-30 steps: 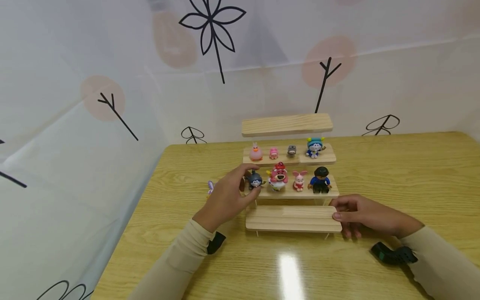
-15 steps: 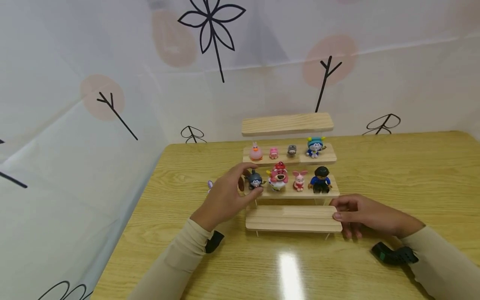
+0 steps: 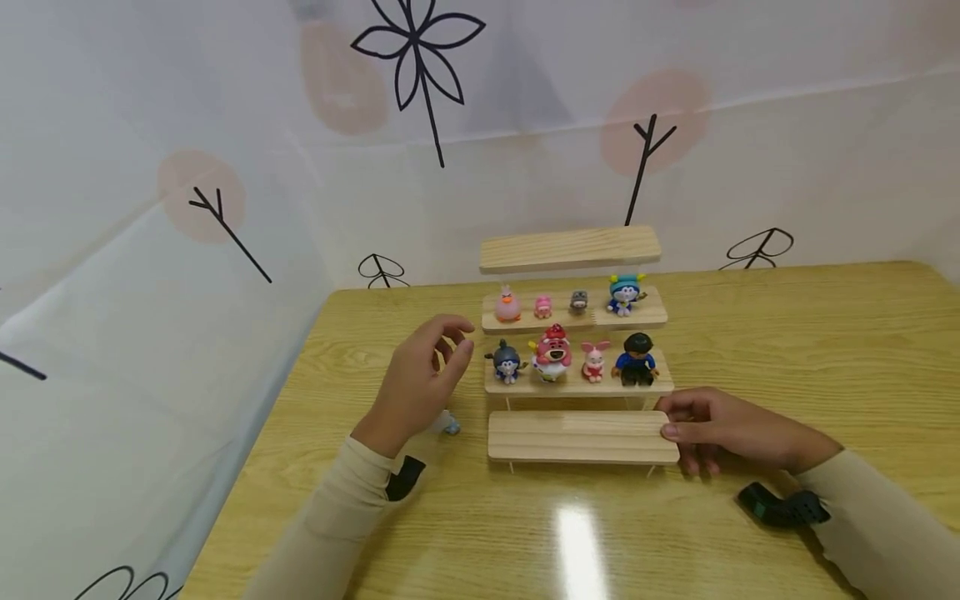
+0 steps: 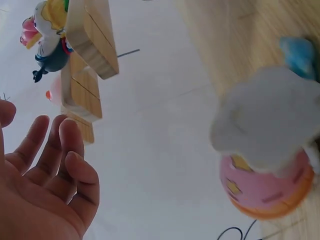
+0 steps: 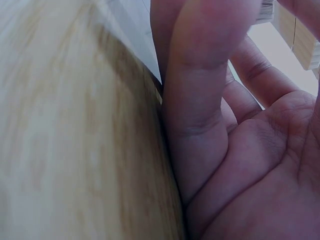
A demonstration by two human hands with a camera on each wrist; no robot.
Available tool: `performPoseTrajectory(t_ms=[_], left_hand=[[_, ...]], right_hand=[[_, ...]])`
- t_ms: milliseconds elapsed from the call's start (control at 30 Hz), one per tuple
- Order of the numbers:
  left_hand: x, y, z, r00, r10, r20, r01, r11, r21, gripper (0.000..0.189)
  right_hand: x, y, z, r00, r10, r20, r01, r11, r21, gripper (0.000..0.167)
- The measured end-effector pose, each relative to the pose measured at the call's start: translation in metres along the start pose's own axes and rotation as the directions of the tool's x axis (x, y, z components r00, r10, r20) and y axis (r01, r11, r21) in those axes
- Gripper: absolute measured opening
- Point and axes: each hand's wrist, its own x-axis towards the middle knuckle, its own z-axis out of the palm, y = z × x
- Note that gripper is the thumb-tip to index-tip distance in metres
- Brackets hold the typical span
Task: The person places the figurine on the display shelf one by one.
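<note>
A tiered wooden display stand [image 3: 577, 437] holds small toy figures on its middle levels. My left hand [image 3: 420, 379] is in the air left of it, fingers loosely bent with nothing between them, as the left wrist view confirms. Nearest to that hand is a dark-hooded figure [image 3: 507, 364] at the left end of a shelf. Beside it sit a pink bear figure [image 3: 552, 356], a pink piglet figure [image 3: 593, 363] and a dark-haired figure in blue [image 3: 637, 361]. My right hand [image 3: 723, 429] grips the right end of the lowest shelf, thumb on its edge, other fingers partly hidden.
Behind, another shelf carries a pink bird figure [image 3: 507, 305], two tiny figures and a blue-hatted figure [image 3: 624, 296]. A bare top board [image 3: 570, 248] is above. Under my left wrist lies a pink toy with a white top [image 4: 267, 120], beside a small blue object [image 4: 298, 56].
My left hand has let go of the dark-hooded figure and drawn back to the left. The figure stays on the shelf. My right hand keeps its place.
</note>
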Motion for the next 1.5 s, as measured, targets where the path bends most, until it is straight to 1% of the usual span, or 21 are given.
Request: performPoseTrajectory(t_ms=[167,333,500,633,800,933,1100,1200,1267,1433,1500], left_hand=[[-0.008,-0.011,-0.007,0.999,-0.029,-0.031,0.03,0.999,0.012,0.026],[-0.016,-0.023,-0.014,0.997,-0.069,-0.041,0.069,0.998,0.008,0.025],[-0.022,-0.034,-0.019,0.992,-0.121,-0.041,0.122,0.992,0.039,0.027],[-0.026,-0.041,-0.023,0.983,-0.18,-0.029,0.181,0.982,0.048,0.027],[-0.03,-0.053,-0.026,0.971,-0.239,-0.012,0.239,0.968,0.078,0.026],[-0.031,-0.058,-0.027,0.959,-0.283,0.014,0.28,0.954,0.104,0.026],[-0.032,-0.062,-0.028,0.941,-0.332,0.062,0.322,0.937,0.138,0.028],[-0.033,-0.065,-0.027,0.924,-0.37,0.097,0.352,0.922,0.16,0.032],[-0.033,-0.068,-0.026,0.908,-0.4,0.122,0.378,0.91,0.17,0.036],[-0.033,-0.071,-0.021,0.863,-0.472,0.181,0.443,0.878,0.181,0.047],[-0.034,-0.073,-0.019,0.849,-0.488,0.202,0.454,0.87,0.193,0.051]], right_hand=[[0.0,0.001,0.0,1.0,-0.011,0.006,0.011,1.0,-0.002,0.022],[0.0,0.001,0.0,1.0,-0.017,0.006,0.017,1.0,0.002,0.021],[0.0,0.001,0.0,1.0,-0.028,0.01,0.028,1.0,0.007,0.021],[0.001,0.001,0.0,1.0,-0.03,0.01,0.03,1.0,0.002,0.021],[0.001,0.001,0.0,1.0,-0.014,0.005,0.014,1.0,-0.005,0.021],[0.001,0.001,0.0,1.0,-0.014,0.005,0.014,1.0,-0.006,0.021],[0.001,0.001,0.0,1.0,-0.027,0.01,0.027,1.0,-0.003,0.021],[0.001,0.001,0.0,1.0,-0.028,0.009,0.028,1.0,-0.006,0.021],[0.001,0.001,0.0,1.0,-0.027,0.007,0.028,1.0,-0.009,0.021],[0.001,0.002,-0.001,1.0,-0.027,0.005,0.027,1.0,-0.012,0.021],[0.001,0.002,-0.001,1.0,-0.028,0.005,0.028,1.0,-0.01,0.021]])
